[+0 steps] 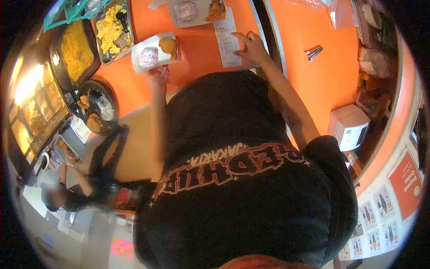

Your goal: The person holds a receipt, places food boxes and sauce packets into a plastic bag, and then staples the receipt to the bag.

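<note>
Orange counter (195, 50) below, and the left hand (159, 75) sits loosely curled at the paper tray (152, 42)'s near edge, perhaps steadying it, grip unclear; right hand (254, 48) open, fingers spread onto the receipt (227, 41) beside it, likely pinning it flat

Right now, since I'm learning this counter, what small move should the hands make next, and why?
I'd probably slide the nearer white rectangular tray rightward with the left hand: that hand is at its near edge, bare orange counter separates the tray from the long white printed receipt under the right hand, and comparing might get easier.
</note>
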Action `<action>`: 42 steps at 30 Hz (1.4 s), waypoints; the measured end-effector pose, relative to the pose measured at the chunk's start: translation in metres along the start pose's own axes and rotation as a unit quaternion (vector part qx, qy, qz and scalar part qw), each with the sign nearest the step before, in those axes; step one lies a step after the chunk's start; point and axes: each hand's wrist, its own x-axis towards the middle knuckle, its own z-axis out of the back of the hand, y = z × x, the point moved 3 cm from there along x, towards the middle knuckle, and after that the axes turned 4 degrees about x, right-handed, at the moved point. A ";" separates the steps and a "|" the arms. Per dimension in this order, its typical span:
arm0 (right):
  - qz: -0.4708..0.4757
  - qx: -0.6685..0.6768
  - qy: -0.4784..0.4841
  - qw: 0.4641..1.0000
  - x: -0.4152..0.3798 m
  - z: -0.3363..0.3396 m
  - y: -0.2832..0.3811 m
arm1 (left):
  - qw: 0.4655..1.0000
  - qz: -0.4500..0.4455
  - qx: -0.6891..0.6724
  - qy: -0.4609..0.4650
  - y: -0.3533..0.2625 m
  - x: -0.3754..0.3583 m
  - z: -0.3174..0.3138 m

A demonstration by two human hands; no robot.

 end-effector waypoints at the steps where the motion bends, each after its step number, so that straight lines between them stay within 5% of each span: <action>1: -0.016 0.003 0.015 1.000 0.001 0.000 0.001 | 1.000 0.005 0.019 -0.012 -0.001 0.001 -0.004; 3: -0.048 0.010 0.043 0.998 0.004 0.000 0.000 | 0.995 -0.017 0.095 -0.039 0.000 -0.002 -0.013; 6: -0.010 -0.010 0.021 1.000 0.003 -0.001 -0.001 | 0.990 -0.022 0.135 0.037 0.003 0.015 -0.006; 18: -0.062 0.025 0.054 0.996 0.005 -0.002 0.001 | 0.985 -0.012 0.156 0.070 0.001 0.001 -0.012; 24: -0.047 0.031 0.047 0.997 0.005 0.001 0.002 | 0.849 0.109 0.502 0.122 0.042 0.002 0.049; 27: -0.047 0.037 0.046 0.997 0.007 0.004 0.003 | 0.872 0.105 0.470 0.082 0.043 0.001 0.056; 30: -0.087 0.116 0.053 0.988 0.009 0.002 -0.004 | 0.838 0.111 0.523 0.106 0.034 -0.001 0.047; 33: -0.061 0.135 0.031 0.988 0.011 0.002 -0.008 | 0.738 0.008 0.618 0.269 0.024 -0.021 0.020; 36: -0.036 0.140 0.019 0.989 0.014 0.002 -0.006 | 0.514 -0.067 0.790 0.326 0.103 0.056 0.092; 39: -0.071 0.170 0.016 0.983 0.015 0.001 -0.012 | 0.653 0.056 0.699 0.284 0.055 0.004 0.032; 42: -0.187 0.177 0.053 0.965 0.013 -0.003 -0.020 | 0.569 0.101 0.767 0.279 0.051 0.004 0.024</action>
